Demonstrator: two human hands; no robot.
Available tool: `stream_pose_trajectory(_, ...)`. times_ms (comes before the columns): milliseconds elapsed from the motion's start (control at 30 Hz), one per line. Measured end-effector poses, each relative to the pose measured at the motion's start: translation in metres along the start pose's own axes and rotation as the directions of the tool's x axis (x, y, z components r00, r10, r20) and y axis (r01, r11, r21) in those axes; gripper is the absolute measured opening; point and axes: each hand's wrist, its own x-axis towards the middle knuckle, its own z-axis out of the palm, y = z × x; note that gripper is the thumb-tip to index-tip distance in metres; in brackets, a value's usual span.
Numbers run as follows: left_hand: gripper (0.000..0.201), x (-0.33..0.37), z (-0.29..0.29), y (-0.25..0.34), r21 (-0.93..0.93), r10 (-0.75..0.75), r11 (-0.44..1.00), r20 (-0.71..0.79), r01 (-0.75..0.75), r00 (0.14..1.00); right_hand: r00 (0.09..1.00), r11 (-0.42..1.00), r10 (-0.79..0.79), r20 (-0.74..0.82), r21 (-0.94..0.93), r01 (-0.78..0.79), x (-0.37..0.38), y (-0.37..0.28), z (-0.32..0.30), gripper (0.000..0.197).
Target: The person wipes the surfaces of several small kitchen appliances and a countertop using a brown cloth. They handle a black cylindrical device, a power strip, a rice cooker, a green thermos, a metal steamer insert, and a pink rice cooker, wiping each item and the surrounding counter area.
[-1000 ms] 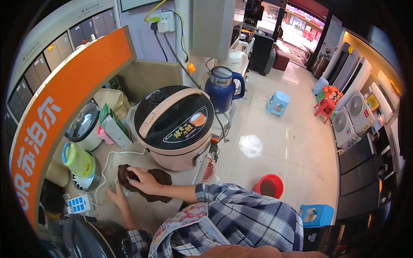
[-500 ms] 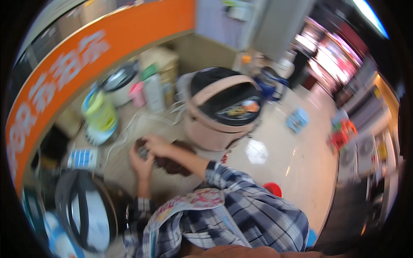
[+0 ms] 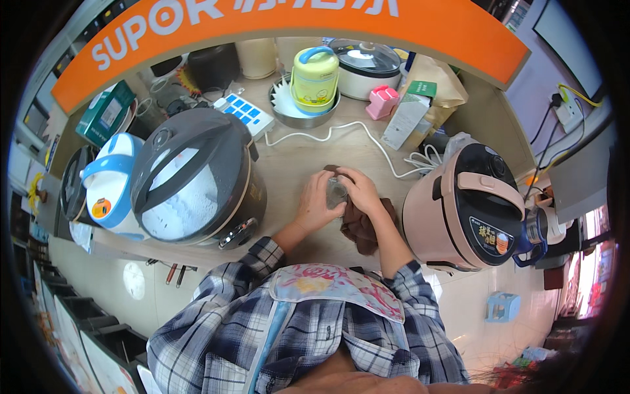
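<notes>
Between my hands is a small transparent glass vessel (image 3: 336, 192), perhaps a cup or jar, over the wooden counter. My left hand (image 3: 315, 205) is closed around its left side, thumb at the near edge. My right hand (image 3: 359, 192) presses a brown cloth (image 3: 365, 228) against the far side of the glass; most of the cloth hangs down beneath that wrist to the counter. The right fingertips are partly hidden by the glass and the cloth's upper end.
A large dark rice cooker (image 3: 190, 177) stands left, a pink one (image 3: 459, 203) right. Behind are a yellow-green food carrier (image 3: 315, 79) in a metal bowl, a white cable (image 3: 357, 125), a pink object (image 3: 382, 102) and boxes (image 3: 407, 118). An orange sign board (image 3: 446, 43) spans the far side.
My view has turned and levelled, so the counter now sits in the middle; the earlier frame is tilted and blurred. Both hands stay at the glass with the brown cloth.
</notes>
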Motion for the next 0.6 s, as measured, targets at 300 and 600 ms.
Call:
stream_pose_trajectory(300,0.072,0.014,0.002,-0.015,0.053,-0.077,0.996,0.051,0.075,0.996,0.982,0.859,-0.183,-0.035,-0.491,0.143,-0.1,-0.017,-0.011,0.037)
stream_pose_trajectory(600,0.059,0.021,0.006,-0.009,-0.459,-0.472,0.761,0.092,0.458,0.877,0.983,0.922,-0.184,0.003,-0.347,0.173,-0.108,-0.023,-0.01,0.032)
